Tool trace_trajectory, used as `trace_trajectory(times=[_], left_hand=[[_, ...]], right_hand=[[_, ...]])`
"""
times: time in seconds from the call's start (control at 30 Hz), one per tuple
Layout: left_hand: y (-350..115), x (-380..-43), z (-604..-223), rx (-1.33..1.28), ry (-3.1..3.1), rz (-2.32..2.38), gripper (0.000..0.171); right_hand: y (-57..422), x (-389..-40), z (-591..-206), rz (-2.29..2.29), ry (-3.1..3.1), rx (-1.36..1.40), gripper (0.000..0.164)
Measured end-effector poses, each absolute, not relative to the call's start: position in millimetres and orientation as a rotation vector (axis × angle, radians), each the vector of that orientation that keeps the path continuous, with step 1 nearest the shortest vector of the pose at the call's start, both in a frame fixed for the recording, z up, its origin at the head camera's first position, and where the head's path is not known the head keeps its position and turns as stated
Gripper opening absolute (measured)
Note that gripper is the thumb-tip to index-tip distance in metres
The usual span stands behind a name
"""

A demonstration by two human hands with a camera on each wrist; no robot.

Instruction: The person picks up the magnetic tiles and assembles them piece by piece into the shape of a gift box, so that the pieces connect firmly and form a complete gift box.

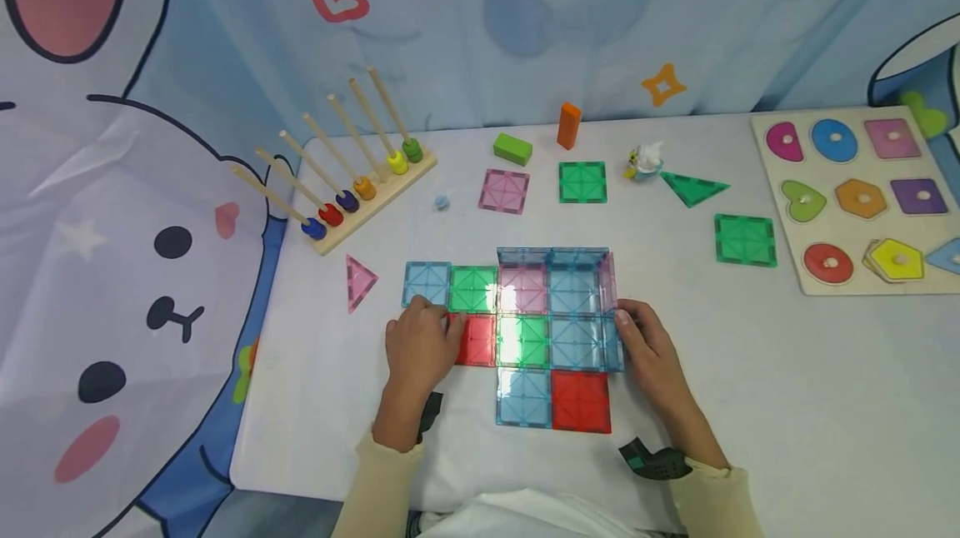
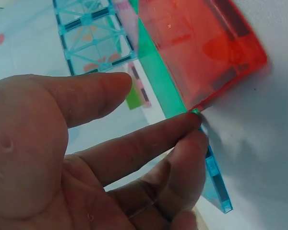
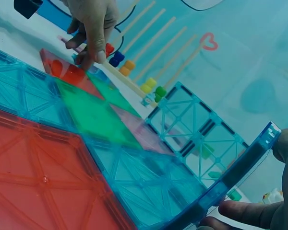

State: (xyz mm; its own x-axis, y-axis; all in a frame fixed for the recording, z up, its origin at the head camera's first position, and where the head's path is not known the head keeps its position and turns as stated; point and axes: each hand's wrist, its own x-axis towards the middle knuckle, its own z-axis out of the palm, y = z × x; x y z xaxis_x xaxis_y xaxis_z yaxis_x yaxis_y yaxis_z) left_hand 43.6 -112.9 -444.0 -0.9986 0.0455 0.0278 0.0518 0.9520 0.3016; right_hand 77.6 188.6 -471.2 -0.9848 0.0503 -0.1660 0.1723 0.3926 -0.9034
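Note:
Flat magnetic tiles form a sheet on the table, with a green tile (image 1: 522,341), a red tile (image 1: 581,401) and several blue ones. Blue upright tiles (image 1: 553,256) stand along its far side, and a pink upright tile (image 1: 607,278) and a blue upright tile (image 1: 613,342) line its right side. My left hand (image 1: 423,342) touches the sheet's left part, its fingertips where the red tile (image 2: 206,52) meets the green tile (image 2: 165,91); the thumb is apart. My right hand (image 1: 652,355) touches the right wall from outside, its fingers (image 3: 252,213) against the blue upright tile (image 3: 240,167).
A wooden peg rack (image 1: 375,201) with coloured beads stands at the back left. Loose tiles lie around, including a pink triangle (image 1: 361,282) and a green square (image 1: 746,240). Blocks (image 1: 512,148) and a small figure (image 1: 646,161) are behind. A shape puzzle board (image 1: 862,196) lies right.

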Motion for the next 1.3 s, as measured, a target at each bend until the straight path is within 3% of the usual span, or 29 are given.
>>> trace_trajectory(times=[0.27, 0.43, 0.53, 1.3], left_hand=[[-110, 40, -449, -0.011, -3.135, -0.608, 0.029], [-110, 34, -455, -0.012, -3.18, -0.541, 0.053], [-109, 34, -457, 0.002, -3.208, -0.493, 0.058], [-96, 37, -421, 0.036, -2.886, -1.233, 0.02]], right_hand=[[189, 77, -473, -1.684, 2.517, 0.187, 0.04], [189, 77, -473, -1.645, 2.53, 0.209, 0.04], [189, 78, -472, -1.644, 2.519, 0.214, 0.041], [188, 78, -474, -1.657, 2.54, 0.2, 0.04]])
